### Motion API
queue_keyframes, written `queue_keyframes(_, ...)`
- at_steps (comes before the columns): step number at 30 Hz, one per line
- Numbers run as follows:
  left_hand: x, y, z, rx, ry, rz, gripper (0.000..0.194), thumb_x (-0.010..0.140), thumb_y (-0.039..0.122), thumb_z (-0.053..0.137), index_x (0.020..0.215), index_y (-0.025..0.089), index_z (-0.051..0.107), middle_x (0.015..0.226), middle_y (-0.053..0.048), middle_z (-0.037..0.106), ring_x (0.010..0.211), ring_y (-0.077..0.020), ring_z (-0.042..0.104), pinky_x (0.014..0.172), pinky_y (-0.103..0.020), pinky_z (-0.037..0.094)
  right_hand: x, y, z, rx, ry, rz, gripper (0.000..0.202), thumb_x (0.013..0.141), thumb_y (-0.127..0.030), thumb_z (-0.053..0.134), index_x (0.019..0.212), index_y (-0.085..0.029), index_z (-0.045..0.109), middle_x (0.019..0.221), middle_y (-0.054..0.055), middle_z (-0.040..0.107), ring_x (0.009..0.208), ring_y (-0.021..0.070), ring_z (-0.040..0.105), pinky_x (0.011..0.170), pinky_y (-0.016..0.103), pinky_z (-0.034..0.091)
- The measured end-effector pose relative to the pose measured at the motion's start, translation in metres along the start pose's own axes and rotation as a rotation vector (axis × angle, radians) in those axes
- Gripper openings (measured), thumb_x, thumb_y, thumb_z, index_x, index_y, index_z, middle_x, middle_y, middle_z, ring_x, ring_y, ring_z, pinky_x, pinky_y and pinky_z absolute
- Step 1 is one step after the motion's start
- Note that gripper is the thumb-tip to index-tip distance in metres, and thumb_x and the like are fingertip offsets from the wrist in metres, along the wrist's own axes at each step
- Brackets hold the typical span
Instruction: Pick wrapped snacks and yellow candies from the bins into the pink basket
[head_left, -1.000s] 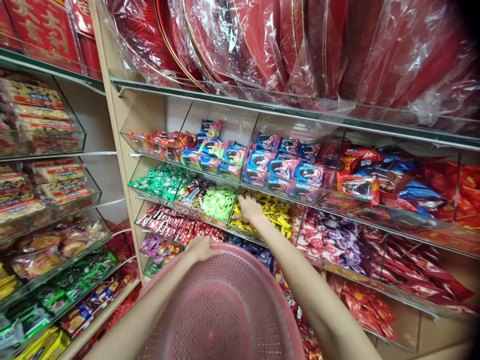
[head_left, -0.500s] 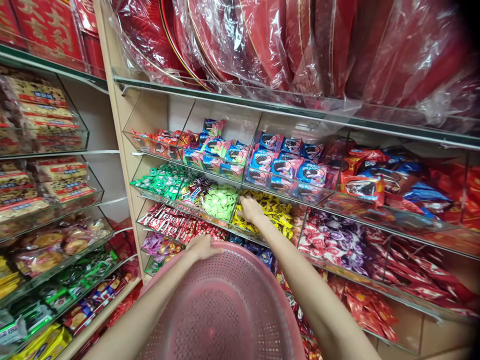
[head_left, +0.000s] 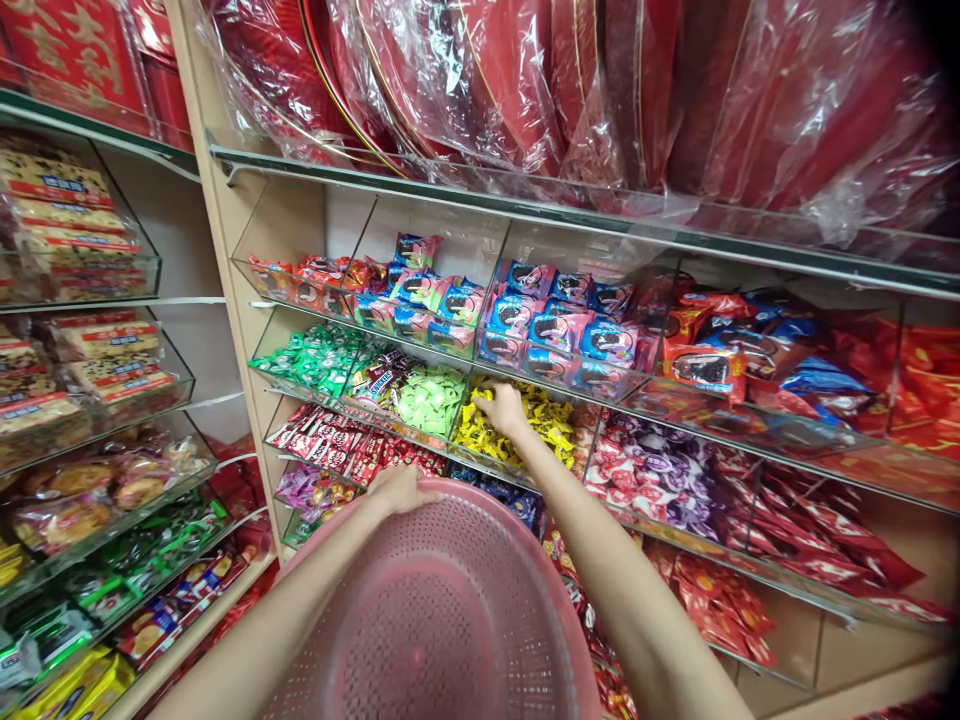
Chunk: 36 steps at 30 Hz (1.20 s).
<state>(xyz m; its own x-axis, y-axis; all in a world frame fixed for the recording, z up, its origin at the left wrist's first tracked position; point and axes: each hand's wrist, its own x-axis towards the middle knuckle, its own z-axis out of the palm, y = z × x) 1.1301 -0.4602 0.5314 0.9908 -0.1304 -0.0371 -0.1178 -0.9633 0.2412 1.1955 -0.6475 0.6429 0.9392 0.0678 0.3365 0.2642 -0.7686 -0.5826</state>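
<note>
Left hand grips a round pink plastic basket; right hand, grip unclear, reaches yellow-wrapped candies. A brown wrapper reads "SNICKERS".

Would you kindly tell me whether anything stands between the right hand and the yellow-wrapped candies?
Nothing visible does: the right hand reaches over the clear front panel and is right at the yellow-wrapped candies.

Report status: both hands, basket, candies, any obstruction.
Left hand grips pink basket by its rim. Right hand in yellow-wrapped candies; can't tell if holding any. Nothing visibly in its way.
</note>
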Motion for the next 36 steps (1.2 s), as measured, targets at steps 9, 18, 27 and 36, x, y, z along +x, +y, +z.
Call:
queue_keyframes(9,-0.005,0.004,-0.003,-0.007,0.011,0.007,0.060,0.063,0.076,0.045,0.079,0.021,0.062,0.088,-0.010,0.069,0.085,-0.0302,0.064,0.068,-0.035,0.048,0.004,0.015,-0.015,0.635,0.178,0.297,0.039,0.068,-0.032,0.067,0.102,-0.016,0.057,0.101,0.006,0.063,0.080,0.0136,0.061,0.055,0.018,0.053)
queue_keyframes(18,-0.003,0.003,0.002,0.009,0.022,0.031,0.059,0.064,0.075,0.044,0.075,0.020,0.063,0.088,-0.012,0.069,0.084,-0.0303,0.064,0.068,-0.036,0.048,0.006,0.018,-0.040,1.020,0.222,0.470,0.021,0.074,-0.030,0.062,0.093,-0.027,0.054,0.091,-0.003,0.060,0.068,0.0059,0.055,0.048,0.011,0.049)
queue_keyframes(27,-0.004,0.006,-0.005,0.004,0.009,0.013,0.064,0.063,0.077,0.044,0.084,0.019,0.063,0.093,-0.013,0.068,0.087,-0.0312,0.063,0.068,-0.036,0.049,-0.080,0.002,-0.046,1.223,-0.136,0.385,0.021,0.067,-0.025,0.069,0.083,-0.020,0.058,0.090,-0.002,0.060,0.066,0.0046,0.056,0.038,0.007,0.037)
queue_keyframes(36,-0.008,0.013,-0.014,0.018,-0.007,0.026,0.067,0.063,0.079,0.042,0.082,0.019,0.064,0.090,-0.012,0.069,0.087,-0.0301,0.064,0.073,-0.035,0.049,-0.220,0.016,0.044,0.950,-0.863,0.507,0.049,0.055,-0.038,0.078,0.095,-0.020,0.058,0.081,-0.002,0.061,0.055,0.0055,0.052,0.038,0.013,0.034)
